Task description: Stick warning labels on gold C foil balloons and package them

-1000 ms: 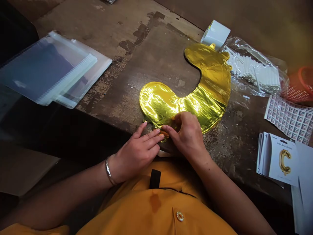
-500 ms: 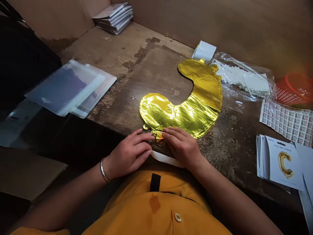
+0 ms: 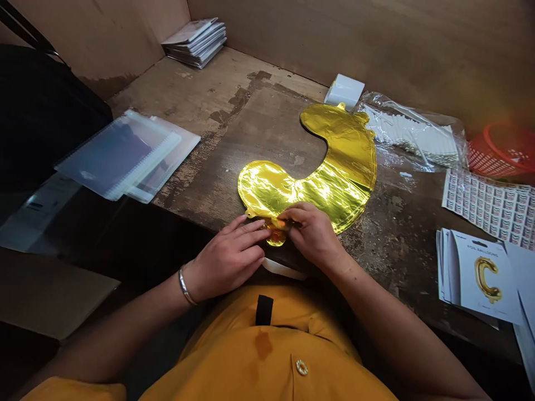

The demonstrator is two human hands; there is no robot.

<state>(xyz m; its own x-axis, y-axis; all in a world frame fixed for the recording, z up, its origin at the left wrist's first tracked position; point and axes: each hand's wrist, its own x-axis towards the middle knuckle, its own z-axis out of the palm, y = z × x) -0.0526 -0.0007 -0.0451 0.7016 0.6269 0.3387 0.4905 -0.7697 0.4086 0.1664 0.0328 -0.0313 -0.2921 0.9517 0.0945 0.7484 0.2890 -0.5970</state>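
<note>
A flat gold foil balloon (image 3: 330, 189), curved like a C, lies on the worn wooden table (image 3: 259, 120). At its near edge my right hand (image 3: 316, 236) pinches the foil beside a small tab, thumb and index finger pressed together. My left hand (image 3: 229, 253) rests just left of that tab, its fingers stretched out with their tips touching the foil. A white strip (image 3: 284, 270) shows at the table's front edge, below my hands.
Clear plastic sleeves (image 3: 121, 153) lie at the left, stacked packets (image 3: 196, 42) at the back. On the right are a bag of white sticks (image 3: 413, 131), a red basket (image 3: 501, 150), a sticker sheet (image 3: 489, 206) and balloon cards (image 3: 480, 273).
My right hand's fingers have gone from lying flat on the foil to pinching its near edge. The small tab shows more, and my left hand has shifted slightly right.
</note>
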